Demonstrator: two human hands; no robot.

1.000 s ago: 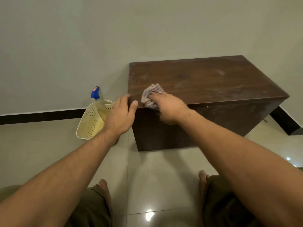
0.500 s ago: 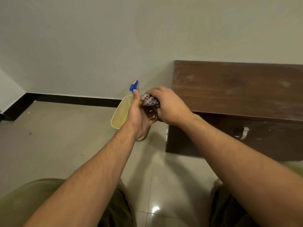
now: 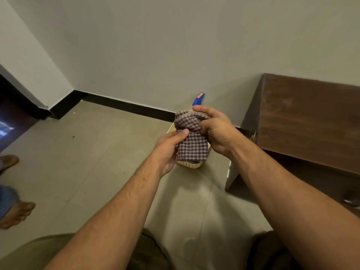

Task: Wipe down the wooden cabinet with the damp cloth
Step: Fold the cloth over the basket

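Nearest the viewer, two bare forearms extend over the glossy beige floor tiles (image 3: 101, 152).

The left hand (image 3: 167, 147) grips the lower part of the brown-and-white checked waffle-weave cloth (image 3: 191, 147), thumb pressed on its near face and fingers curled behind. The right hand (image 3: 216, 131) is closed on the bunched upper part. The cloth is held in the air between both hands, left of the cabinet and clear of it.

Handling, as judged:
- The cloth is soft, limp and light, and it folds wherever it is gathered.
- If damp, it should cling and not slip. It has no fragile part.
- Hold it as a folded pad under a flat palm, with loose corners tucked in.

Directly beyond and below the cloth stands a pale yellow perforated plastic basket (image 3: 190, 165), with a blue spray-bottle trigger head (image 3: 198, 99) showing above the hands. On the right, against the far wall, stands the dark brown wooden cabinet (image 3: 311, 121). Its top shows pale smears.
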